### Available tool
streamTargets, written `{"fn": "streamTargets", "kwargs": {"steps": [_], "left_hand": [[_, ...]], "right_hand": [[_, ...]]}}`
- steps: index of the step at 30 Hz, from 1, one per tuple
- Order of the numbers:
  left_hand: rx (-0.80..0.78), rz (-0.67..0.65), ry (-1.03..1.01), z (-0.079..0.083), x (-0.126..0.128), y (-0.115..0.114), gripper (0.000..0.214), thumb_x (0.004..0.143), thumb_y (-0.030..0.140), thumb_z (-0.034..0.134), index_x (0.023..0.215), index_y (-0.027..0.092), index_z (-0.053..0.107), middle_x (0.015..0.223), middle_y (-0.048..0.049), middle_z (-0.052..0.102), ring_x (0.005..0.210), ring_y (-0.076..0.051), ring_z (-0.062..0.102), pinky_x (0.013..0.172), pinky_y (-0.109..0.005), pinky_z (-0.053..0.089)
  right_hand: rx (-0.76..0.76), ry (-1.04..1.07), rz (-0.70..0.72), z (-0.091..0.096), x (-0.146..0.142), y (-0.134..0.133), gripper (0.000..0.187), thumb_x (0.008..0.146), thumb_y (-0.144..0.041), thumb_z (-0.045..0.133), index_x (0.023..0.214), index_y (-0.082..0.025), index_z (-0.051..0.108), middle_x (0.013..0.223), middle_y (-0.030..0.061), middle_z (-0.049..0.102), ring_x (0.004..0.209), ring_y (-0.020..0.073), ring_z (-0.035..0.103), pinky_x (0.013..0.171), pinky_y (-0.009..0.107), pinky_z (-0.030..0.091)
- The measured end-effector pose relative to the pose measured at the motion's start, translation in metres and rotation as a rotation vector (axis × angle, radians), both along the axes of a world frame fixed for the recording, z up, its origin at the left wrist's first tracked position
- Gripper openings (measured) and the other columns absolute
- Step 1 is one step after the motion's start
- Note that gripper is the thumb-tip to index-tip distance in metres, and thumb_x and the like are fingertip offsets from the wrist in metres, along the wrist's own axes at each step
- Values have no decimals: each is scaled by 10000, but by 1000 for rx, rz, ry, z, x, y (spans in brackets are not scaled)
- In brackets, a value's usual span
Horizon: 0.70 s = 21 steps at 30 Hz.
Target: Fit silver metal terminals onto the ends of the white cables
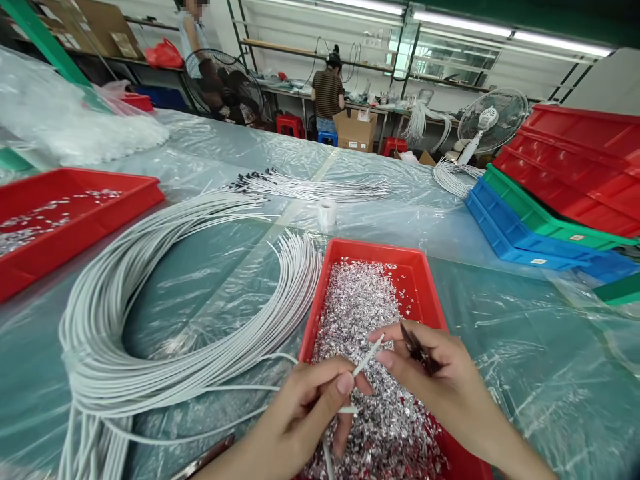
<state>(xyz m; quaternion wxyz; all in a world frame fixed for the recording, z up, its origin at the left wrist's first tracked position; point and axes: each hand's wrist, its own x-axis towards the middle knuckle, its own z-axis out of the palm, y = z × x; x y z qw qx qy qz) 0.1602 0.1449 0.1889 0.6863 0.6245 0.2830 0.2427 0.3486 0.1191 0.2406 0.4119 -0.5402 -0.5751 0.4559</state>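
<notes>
My left hand (315, 403) pinches a white cable (369, 355) between thumb and forefinger, its tip pointing up to the right. A second cable end (347, 410) sticks out between the lower fingers. My right hand (430, 363) is beside the cable tip, thumb and forefinger apart around it; whether they touch it I cannot tell. A small dark metal tool (419, 348), its kind unclear, is tucked in the right palm. Below both hands is a red tray (430, 283) filled with silvery foil scraps (357, 307). A big coil of white cables (100, 320) lies to the left.
Another red tray (85, 233) with scraps stands at left. Behind lie a cable bundle with black ends (320, 188) and a white roll (327, 215). Stacked red, green and blue trays (565, 180) stand at right. Two people are in the background, one beside a cardboard box (356, 130).
</notes>
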Motion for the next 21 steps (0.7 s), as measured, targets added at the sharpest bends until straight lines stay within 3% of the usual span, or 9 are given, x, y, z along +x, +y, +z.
{"fn": "streamTargets", "kwargs": {"steps": [7, 10, 13, 18, 21], "left_hand": [[77, -31, 50, 3, 0, -3, 311, 967, 398, 303, 964, 186, 531, 547, 36, 516, 475, -103, 526, 492, -208, 406], [179, 46, 15, 0, -1, -5, 190, 946, 337, 406, 1058, 215, 499, 647, 14, 586, 579, -123, 603, 560, -219, 466], [320, 123, -39, -2, 1, -5, 117, 909, 274, 501, 1017, 231, 511, 663, 16, 618, 585, -122, 617, 563, -209, 477], [377, 219, -69, 3, 9, -6, 66, 909, 218, 505, 965, 230, 539, 631, 22, 654, 535, -109, 618, 523, -190, 466], [500, 252, -60, 5, 10, -8, 63, 902, 181, 511, 939, 220, 545, 607, 24, 651, 497, -106, 607, 486, -185, 453]], "right_hand": [[-41, 59, 60, 2, -1, 1, 66, 843, -224, 609, 780, -243, 606, 588, -73, 336, 534, 112, 300, 477, 267, 238], [-59, 71, 70, 3, -1, 0, 75, 822, -186, 627, 788, -252, 617, 575, -79, 323, 527, 110, 289, 464, 264, 222], [-68, 97, 64, 3, -3, -2, 124, 786, -135, 641, 782, -257, 617, 556, -87, 284, 511, 108, 263, 452, 261, 206], [-62, 122, 13, 6, -12, -3, 111, 767, -152, 629, 716, -236, 577, 533, -93, 259, 482, 103, 235, 434, 257, 195], [-84, 118, -7, 9, -17, -5, 82, 768, -204, 619, 704, -233, 576, 521, -91, 270, 466, 101, 237, 426, 256, 190]]}}
